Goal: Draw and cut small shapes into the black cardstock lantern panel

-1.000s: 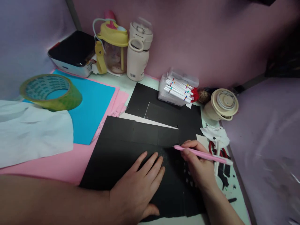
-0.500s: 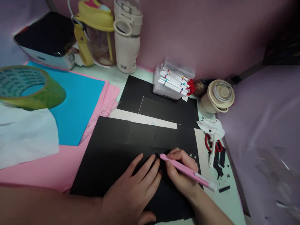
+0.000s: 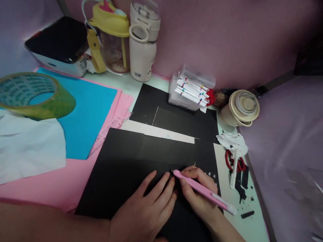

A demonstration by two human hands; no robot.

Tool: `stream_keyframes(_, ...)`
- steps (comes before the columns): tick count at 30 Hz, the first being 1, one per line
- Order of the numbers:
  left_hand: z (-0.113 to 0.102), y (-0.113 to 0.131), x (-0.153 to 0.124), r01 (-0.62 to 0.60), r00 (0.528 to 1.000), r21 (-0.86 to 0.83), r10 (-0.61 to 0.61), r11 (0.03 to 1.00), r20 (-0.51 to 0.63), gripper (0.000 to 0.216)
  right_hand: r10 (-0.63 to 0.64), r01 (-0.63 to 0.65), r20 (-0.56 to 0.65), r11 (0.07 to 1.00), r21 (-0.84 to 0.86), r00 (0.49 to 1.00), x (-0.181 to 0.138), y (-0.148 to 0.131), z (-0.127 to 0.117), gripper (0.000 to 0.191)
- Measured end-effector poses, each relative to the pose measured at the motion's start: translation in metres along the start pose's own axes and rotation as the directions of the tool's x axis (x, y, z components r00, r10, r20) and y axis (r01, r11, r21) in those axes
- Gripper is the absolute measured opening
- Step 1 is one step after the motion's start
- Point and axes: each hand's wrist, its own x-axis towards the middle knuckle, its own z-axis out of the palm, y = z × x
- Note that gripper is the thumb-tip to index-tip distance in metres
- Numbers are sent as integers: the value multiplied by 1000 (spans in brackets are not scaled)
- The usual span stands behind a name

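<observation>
The black paper sheet (image 3: 131, 168), thin, light, limp and likely to slide on the bench (image 3: 248, 225), lies flat beneath the left hand (image 3: 143, 211), fingers spread pressing it, while the right hand (image 3: 198, 191) pinches the pink craft knife (image 3: 202, 191) pen-style near its tip.

Soft, even indoor light, perhaps from above, leaves only faint shadows around the black paper (image 3: 141, 168), which stays dark and nearly detailless. Left of it the tape roll (image 3: 35, 97) bulges with edge distortion, and the far right side smears into blur.
</observation>
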Motion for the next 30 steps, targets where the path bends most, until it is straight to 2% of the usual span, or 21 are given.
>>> stream_keyframes(11, 1, 0, 0, 4, 1000, -8, -4, 1000, -17, 69, 14, -14, -1, 1000, -8, 1000, 2, -2, -1, 13)
stream_keyframes(21, -3, 0, 1, 12, 1000, -7, -12, 1000, 24, 72, 171, -171, 8, 985, -31, 985, 6, -7, -2, 6)
stream_keyframes(30, -1, 0, 1, 12, 1000, -2, -12, 1000, 17, 71, 166, -166, -22, 986, -27, 986, 5, -5, -1, 7)
